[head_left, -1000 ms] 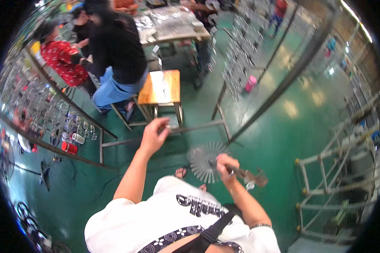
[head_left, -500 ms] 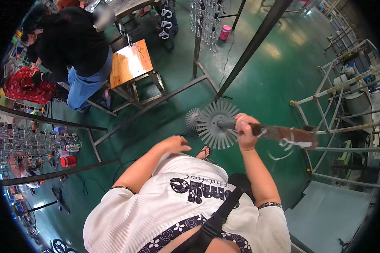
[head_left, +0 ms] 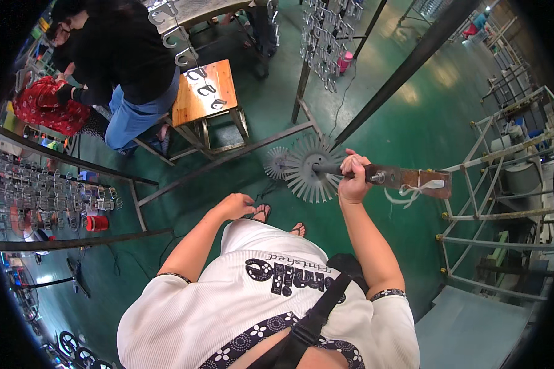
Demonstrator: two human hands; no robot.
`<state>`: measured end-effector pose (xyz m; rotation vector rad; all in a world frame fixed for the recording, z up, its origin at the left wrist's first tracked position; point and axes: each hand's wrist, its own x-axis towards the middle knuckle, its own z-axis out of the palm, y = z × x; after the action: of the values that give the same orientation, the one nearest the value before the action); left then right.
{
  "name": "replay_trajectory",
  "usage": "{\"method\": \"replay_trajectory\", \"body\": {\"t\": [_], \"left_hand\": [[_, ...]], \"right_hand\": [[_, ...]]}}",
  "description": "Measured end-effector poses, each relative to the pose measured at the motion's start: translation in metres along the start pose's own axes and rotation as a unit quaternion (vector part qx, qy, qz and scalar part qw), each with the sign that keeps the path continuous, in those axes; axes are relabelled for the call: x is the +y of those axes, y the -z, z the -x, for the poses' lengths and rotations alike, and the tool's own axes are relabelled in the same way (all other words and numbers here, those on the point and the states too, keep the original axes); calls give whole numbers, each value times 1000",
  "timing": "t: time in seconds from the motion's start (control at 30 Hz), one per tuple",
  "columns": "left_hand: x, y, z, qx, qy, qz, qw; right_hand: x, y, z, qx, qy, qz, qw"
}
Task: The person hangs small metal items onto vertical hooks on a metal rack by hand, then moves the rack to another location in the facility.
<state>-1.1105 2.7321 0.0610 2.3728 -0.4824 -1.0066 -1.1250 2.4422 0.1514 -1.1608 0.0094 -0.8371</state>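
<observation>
My right hand [head_left: 354, 177] is wrapped round the dark shaft of a metal pole fitted with slotted discs. Its large round disc [head_left: 314, 168], cut into narrow radial teeth, shows beyond my fist, with a smaller toothed disc [head_left: 279, 162] further along. On the other side of the fist, toward the right, a rusty flat plate [head_left: 434, 182] with white string tied round it forms the upper end. My left hand [head_left: 235, 206] hangs loose in front of my lap, fingers a little bent and holding nothing.
Dark metal frame bars [head_left: 228, 152] cross ahead and left. Beyond them stands a wooden stool [head_left: 204, 92] beside a person in black [head_left: 126, 52]. Metal pieces hang in rows from racks [head_left: 49, 197]. To the right are a tubular frame [head_left: 474, 215] and a pale sheet [head_left: 474, 326].
My left hand has shifted left, away from the discs. The pole stays in my right hand, and the view has turned slightly. Both my feet now show, and a hanging string of hooks overlaps the stool.
</observation>
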Motion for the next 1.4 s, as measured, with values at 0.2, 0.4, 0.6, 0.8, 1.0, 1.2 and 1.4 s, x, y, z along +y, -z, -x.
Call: {"method": "replay_trajectory", "body": {"t": [0.2,0.4,0.6,0.8,1.0,1.2,1.4], "left_hand": [[-22,-11,22,-6,7,5,1000],[-44,0,46,41,77,-1,996],[-52,4,66,88,105,39,990],[-64,-23,81,88,104,57,989],[-72,-36,81,96,115,74,986],[-63,-6,95,125,67,84,986],[49,188,145,399,-175,176,883]], "right_hand": [[1,-21,-8,-54,9,-24,998],[20,-35,9,-215,0,40,976],[42,-46,1,-236,-89,-5,968],[31,-42,-8,-216,-118,30,969],[0,-47,-20,-255,-81,38,963],[-82,-38,-37,-164,16,-64,984],[-164,-53,-54,-72,98,3,993]]}}
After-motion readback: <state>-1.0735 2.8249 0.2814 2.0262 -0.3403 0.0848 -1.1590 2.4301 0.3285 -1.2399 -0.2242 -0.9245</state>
